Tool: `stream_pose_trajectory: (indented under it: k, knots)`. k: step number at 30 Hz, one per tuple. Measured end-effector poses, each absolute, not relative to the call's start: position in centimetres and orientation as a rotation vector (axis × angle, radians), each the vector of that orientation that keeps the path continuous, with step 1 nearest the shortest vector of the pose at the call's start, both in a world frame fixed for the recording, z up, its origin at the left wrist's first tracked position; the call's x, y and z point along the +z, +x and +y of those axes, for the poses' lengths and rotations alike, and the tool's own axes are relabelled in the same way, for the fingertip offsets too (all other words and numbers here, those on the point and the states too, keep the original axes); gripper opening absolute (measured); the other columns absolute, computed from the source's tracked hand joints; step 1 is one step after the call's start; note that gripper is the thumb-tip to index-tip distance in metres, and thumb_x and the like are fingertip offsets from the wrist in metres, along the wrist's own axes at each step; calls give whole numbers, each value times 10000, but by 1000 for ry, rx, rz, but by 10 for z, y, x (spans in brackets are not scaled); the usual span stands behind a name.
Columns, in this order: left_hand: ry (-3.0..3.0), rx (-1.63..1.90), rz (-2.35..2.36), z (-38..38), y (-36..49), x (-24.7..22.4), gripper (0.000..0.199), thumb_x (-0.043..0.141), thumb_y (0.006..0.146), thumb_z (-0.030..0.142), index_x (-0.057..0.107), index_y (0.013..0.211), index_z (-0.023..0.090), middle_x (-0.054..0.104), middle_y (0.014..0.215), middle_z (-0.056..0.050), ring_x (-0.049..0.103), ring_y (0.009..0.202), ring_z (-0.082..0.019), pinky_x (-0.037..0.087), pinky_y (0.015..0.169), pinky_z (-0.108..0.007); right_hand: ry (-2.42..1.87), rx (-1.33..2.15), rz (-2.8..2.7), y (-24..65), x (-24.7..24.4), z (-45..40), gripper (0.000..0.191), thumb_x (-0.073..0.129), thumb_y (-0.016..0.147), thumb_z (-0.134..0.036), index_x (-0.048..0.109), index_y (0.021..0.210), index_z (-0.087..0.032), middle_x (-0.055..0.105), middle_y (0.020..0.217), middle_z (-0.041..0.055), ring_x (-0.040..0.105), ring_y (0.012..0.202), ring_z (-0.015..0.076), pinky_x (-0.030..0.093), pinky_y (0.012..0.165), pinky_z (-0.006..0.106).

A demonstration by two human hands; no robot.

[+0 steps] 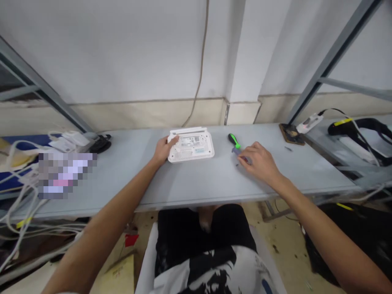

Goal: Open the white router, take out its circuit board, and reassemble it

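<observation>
My left hand (pixel 163 150) rests on the left edge of a white plastic router (pixel 193 149), which lies underside up with a printed label showing. A green-and-black handled screwdriver (pixel 234 141) lies to the right of the router, its shaft pointing toward me. My right hand (pixel 259 162) sits at the shaft's far end, and the fingers hide the tip. Whether those fingers grip the shaft is unclear. A tiny dark item (pixel 237 165) lies just left of those fingers.
The grey bench (pixel 190 183) runs across the view against a white wall. White cables and chargers (pixel 72 141) crowd its left end, beside a pixelated patch. A brown pad (pixel 290 134) sits at the back right, with black-and-yellow cabling (pixel 357 128) beyond. My lap lies below the front edge.
</observation>
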State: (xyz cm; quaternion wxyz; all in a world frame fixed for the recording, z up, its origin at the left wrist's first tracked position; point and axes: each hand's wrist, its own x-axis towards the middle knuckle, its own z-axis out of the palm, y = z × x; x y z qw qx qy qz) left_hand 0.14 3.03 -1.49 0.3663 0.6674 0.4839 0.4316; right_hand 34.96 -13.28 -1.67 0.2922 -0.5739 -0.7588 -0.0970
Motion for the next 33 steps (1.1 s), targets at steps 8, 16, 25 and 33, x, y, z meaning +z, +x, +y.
stream_pose_trajectory:
  k: [8,16,25,33]
  knots:
    - [2041,975,1371,26,4,-12,577,651,816,669,549,520,184,529,550,-14,517,647,-179,375,589,-275,-1593,-105,-2112,362,-26,-124,304,590,1016,-445,781,957,-216,712,994,103,516,938,285,460,891,415]
    - [2176,904,1337,22,5,-5,576,539,880,577,354,484,202,378,515,1,384,579,-137,253,564,-294,-1723,-8,-2255,362,-20,-131,176,706,933,-385,742,980,-220,662,1046,115,511,999,293,436,961,436]
    - [2214,817,1341,33,12,-20,582,516,921,604,365,527,203,366,551,10,334,569,-127,244,557,-302,-1644,71,-2280,374,-30,-116,196,614,984,-384,706,932,-218,637,981,108,528,981,293,384,972,454]
    - [2216,741,1443,25,11,-10,587,465,921,645,438,540,200,435,574,-7,413,609,-151,296,585,-298,-1686,-81,-2191,360,-37,-100,182,618,970,-293,756,883,-212,663,919,116,525,923,290,406,905,433]
